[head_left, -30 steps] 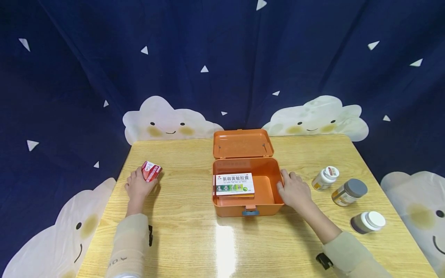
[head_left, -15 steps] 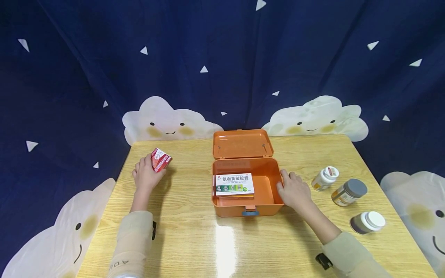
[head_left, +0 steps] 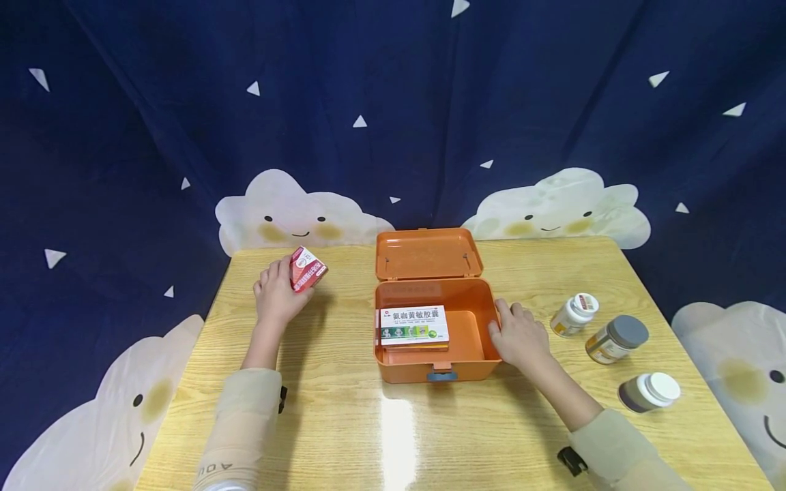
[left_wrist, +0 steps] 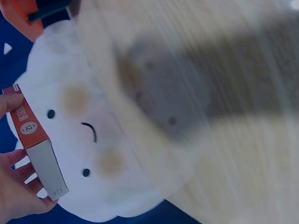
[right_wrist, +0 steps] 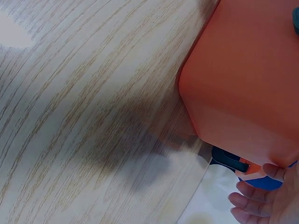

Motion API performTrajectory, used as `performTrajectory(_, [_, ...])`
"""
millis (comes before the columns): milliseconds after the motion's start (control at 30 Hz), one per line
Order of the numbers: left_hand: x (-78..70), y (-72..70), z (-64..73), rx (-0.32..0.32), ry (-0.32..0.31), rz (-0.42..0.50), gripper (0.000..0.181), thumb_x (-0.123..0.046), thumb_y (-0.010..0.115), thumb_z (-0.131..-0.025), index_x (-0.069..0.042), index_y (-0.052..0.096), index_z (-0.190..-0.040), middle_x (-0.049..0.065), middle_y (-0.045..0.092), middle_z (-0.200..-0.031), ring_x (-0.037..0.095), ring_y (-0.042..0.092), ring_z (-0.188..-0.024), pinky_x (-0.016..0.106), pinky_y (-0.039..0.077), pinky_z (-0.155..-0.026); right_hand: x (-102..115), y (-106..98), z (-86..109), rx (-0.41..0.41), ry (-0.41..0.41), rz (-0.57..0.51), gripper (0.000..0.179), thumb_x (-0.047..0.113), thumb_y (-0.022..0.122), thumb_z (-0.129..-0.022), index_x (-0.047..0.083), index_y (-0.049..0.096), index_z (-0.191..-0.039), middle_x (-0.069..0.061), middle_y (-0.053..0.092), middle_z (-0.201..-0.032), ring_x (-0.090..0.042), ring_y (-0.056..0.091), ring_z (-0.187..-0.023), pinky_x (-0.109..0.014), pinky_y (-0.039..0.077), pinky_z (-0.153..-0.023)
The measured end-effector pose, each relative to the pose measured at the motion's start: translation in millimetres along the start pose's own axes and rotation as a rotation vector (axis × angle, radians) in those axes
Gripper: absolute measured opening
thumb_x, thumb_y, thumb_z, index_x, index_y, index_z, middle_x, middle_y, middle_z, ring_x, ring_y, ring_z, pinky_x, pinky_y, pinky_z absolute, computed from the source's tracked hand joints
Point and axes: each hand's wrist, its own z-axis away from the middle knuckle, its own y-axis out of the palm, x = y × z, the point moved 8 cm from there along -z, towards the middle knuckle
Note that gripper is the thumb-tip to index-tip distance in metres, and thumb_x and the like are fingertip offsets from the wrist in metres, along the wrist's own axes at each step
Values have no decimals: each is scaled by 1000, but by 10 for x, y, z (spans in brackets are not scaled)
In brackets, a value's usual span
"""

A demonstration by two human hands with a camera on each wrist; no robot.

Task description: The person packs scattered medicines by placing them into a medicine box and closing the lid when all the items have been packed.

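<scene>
My left hand (head_left: 279, 292) grips a small red and white medicine box (head_left: 307, 269), lifted over the left part of the table. In the left wrist view, thumb and fingers hold opposite sides of the medicine box (left_wrist: 44, 158). At the centre stands an orange storage box (head_left: 439, 372) with its lid (head_left: 426, 252) swung back. A white and green medicine carton (head_left: 413, 324) lies inside on its left, on top of other boxes. My right hand (head_left: 522, 333) rests at the storage box's right rim. Its thumb touches the rim, and the other fingers look relaxed in the right wrist view.
To the right of the storage box stand a white bottle (head_left: 574, 315), a grey-lidded jar (head_left: 617, 339) and a dark bottle with a white cap (head_left: 649, 393). A dark blue curtain (head_left: 393, 88) with cloud prints hangs behind the wooden table (head_left: 344, 423).
My left hand has carried the red medicine box to the right and away from me, towards the storage box. The right hand and the storage box have stayed in place.
</scene>
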Motion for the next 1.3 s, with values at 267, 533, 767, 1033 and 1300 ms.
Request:
performTrajectory(267, [-380,-30,-4,5,98,-16,84,-33,72,-68,-7,33,-138,18,41,-130,37,35,-116,53,25,-94,-1,-6,4,-29,-8,8,41,27,39,-90,6,40,-126,-23,49,-107,-42,50,-92,-53,42,-66])
performTrajectory(533, [-692,-9,17,2,185,-31,83,-33,74,-67,-8,35,-137,16,42,-130,34,37,-116,50,26,-93,10,-21,14,-43,-13,6,40,26,41,-90,5,41,-124,-23,49,-105,-42,50,-92,-54,42,-66])
performTrajectory(767, [-900,30,40,32,230,-24,85,-32,74,-66,-9,35,-137,15,41,-134,34,36,-119,51,24,-97,9,-17,11,-29,-13,7,41,26,39,-90,5,40,-125,-24,49,-106,-41,50,-93,-53,42,-66])
performTrajectory(1033, [-1146,75,102,62,294,-31,85,-35,73,-66,-10,34,-138,13,41,-133,33,36,-119,50,23,-99,11,-24,14,-16,-5,-1,42,26,39,-90,5,40,-126,-24,49,-109,-41,50,-93,-53,42,-67])
performTrajectory(1300, [-1395,140,161,97,356,-33,83,-33,71,-67,-12,35,-138,11,42,-133,30,37,-118,48,25,-98,6,-10,10,-10,-1,-2,42,26,39,-91,5,39,-127,-24,48,-109,-42,50,-93,-53,42,-67])
